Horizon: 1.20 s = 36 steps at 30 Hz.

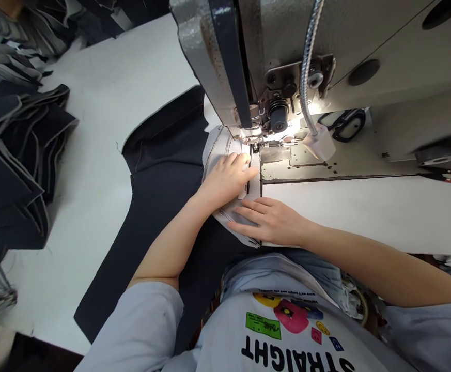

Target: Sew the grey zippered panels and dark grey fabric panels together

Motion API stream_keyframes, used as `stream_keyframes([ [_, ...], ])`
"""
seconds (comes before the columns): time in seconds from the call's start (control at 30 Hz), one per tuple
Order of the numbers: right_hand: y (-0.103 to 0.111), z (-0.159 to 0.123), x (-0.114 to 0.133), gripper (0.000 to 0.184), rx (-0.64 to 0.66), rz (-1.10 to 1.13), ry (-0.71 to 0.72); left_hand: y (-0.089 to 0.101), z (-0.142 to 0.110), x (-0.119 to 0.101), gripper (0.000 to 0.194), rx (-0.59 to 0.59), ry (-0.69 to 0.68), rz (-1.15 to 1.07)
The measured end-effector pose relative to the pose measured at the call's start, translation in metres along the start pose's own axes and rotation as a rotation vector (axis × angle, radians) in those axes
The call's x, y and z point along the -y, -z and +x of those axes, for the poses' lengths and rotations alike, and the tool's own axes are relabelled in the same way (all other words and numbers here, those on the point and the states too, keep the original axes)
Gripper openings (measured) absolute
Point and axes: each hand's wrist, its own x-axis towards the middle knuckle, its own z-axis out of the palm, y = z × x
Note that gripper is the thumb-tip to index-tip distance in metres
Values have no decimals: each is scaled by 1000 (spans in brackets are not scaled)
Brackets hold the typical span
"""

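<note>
My left hand (229,176) lies flat, fingers together, on a pale grey fabric piece (219,150) just in front of the presser foot (254,138) of the sewing machine (287,57). My right hand (269,219) rests flat with fingers stretched out on the near end of the same pale fabric, close to my body. Under the pale piece lies a dark navy garment panel (163,170) that runs off the table's front edge. Neither hand grips anything; both press the cloth down.
A stack of dark navy cut pieces (16,155) sits at the left of the white table (93,93). A small lamp on a flexible metal neck (318,139) lights the needle area. Black scissors (345,124) lie on the machine bed at right.
</note>
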Motion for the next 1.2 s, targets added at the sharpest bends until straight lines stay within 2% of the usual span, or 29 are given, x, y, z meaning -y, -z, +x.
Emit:
stream_keyframes([
  [0.13,-6,3,-2,23,29,78,25,2,0,-1,26,-18,56,4],
  [0.3,-10,1,-1,24,-10,45,-16,-6,-6,10,22,-135,-6,-127],
  [0.37,-8,0,-1,26,-24,-21,-89,-13,-11,14,20,-252,8,-199],
  [0.43,-5,-2,-2,28,-27,-61,-155,-19,-18,15,15,-420,63,-312],
  [0.5,-2,-4,-4,29,-19,-68,-188,-20,-26,13,8,-606,154,-523],
  [0.57,1,-5,-5,29,-8,-75,-193,-15,-32,7,5,-721,196,-807],
  [0.6,2,-5,-5,29,-7,-82,-187,-10,-33,3,7,-714,181,-923],
  [0.67,5,-4,-5,28,5,-103,-174,-2,-33,-3,14,-561,89,-964],
  [0.73,6,-2,-5,27,32,-117,-168,5,-28,-7,18,-308,0,-751],
  [0.8,5,-1,-4,26,52,-126,-163,6,-20,-10,20,-136,-43,-478],
  [0.87,4,-2,-3,26,63,-129,-153,5,-12,-12,22,-76,-79,-280],
  [0.97,1,-4,-3,28,89,-130,-152,5,-2,-15,20,-53,-138,-120],
  [1.03,0,-5,-3,29,103,-125,-162,7,5,-15,22,-38,-155,-84],
  [1.1,0,-5,-3,29,89,-130,-169,10,13,-12,33,-5,-195,-69],
  [1.2,0,-5,-4,32,38,-159,-162,10,30,-7,44,59,-326,-42],
])
